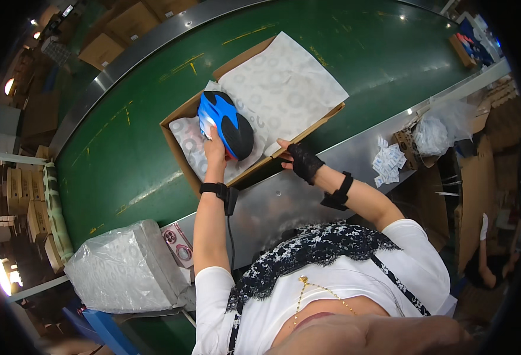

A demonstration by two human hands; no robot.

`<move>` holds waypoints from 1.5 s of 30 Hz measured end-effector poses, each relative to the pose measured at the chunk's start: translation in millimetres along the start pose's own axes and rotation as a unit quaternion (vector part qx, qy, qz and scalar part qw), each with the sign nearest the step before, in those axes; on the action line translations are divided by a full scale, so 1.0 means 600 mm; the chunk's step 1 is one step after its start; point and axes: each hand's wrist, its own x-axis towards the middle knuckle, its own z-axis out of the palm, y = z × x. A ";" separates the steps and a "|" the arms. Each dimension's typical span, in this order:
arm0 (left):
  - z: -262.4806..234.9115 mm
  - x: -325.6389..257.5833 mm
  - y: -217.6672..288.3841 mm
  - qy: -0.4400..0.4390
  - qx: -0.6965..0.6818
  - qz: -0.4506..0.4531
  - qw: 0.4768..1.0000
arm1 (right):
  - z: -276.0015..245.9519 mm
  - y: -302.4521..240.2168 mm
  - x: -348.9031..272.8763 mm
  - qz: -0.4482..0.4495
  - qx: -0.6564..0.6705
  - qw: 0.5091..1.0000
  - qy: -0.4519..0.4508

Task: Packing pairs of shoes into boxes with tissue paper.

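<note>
My left hand (214, 151) grips a blue and black shoe (228, 123) at its near left side; a little white and red shows on it. The shoe lies tilted over tissue paper (243, 109) in an opened cardboard shoe box (183, 168). White patterned paper covers the right side of the box. In a black lace fingerless glove, my right hand (299, 161) rests at the box's near edge. Its fingers are apart, with the tips touching the rim and the paper. Black straps circle both my wrists, and a cable hangs from the left one.
The box stands on a green conveyor belt (148, 160) with a metal edge (278, 195). White sachets (389, 161) and a clear plastic bag (435, 136) sit at right. A plastic-wrapped stack (127, 269) and a pink phone-like device (178, 244) lie at lower left. Cartons stand beyond the belt.
</note>
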 end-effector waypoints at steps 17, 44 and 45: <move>0.036 -0.077 -0.041 0.005 0.376 0.392 0.840 | 0.034 0.048 -0.046 -0.218 -0.249 0.939 0.097; -0.112 -0.095 -0.067 -0.119 -0.109 -0.013 0.987 | 0.009 -0.048 0.010 -0.516 -0.721 0.463 0.006; -0.100 -0.090 -0.056 -0.170 -0.223 -0.021 0.960 | 0.021 -0.080 0.010 -0.515 -0.717 0.470 -0.002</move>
